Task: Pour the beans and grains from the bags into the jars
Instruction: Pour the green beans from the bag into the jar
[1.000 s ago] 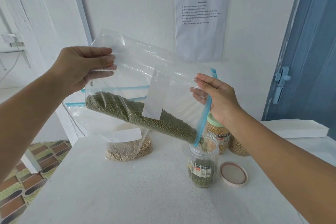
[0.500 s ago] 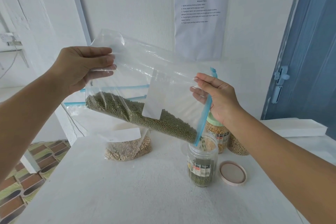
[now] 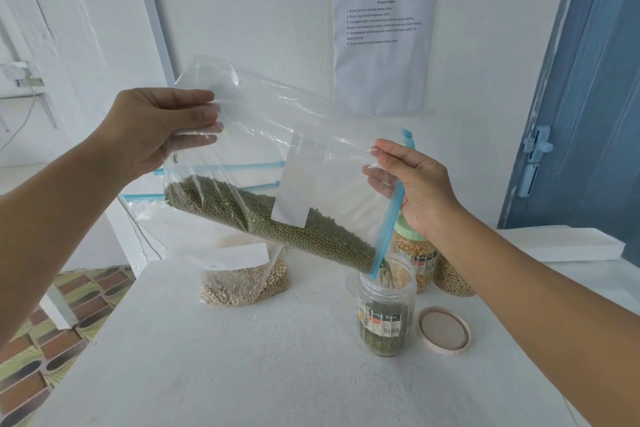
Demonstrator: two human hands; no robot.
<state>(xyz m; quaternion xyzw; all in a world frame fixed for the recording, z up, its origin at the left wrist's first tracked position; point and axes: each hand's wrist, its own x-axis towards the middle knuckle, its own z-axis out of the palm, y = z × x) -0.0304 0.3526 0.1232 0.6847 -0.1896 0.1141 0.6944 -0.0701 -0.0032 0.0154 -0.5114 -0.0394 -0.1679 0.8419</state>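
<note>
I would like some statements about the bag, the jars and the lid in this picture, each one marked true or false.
1. Both hands hold the bag of green beans. True: the left hand grips its bottom end, the right hand its blue zip edge.
2. The open jar is empty. False: green beans fill its lower part.
3. The lid lies on the table, right of the open jar. True.
4. The bag of pale grains is held up. False: it rests on the table.
</note>
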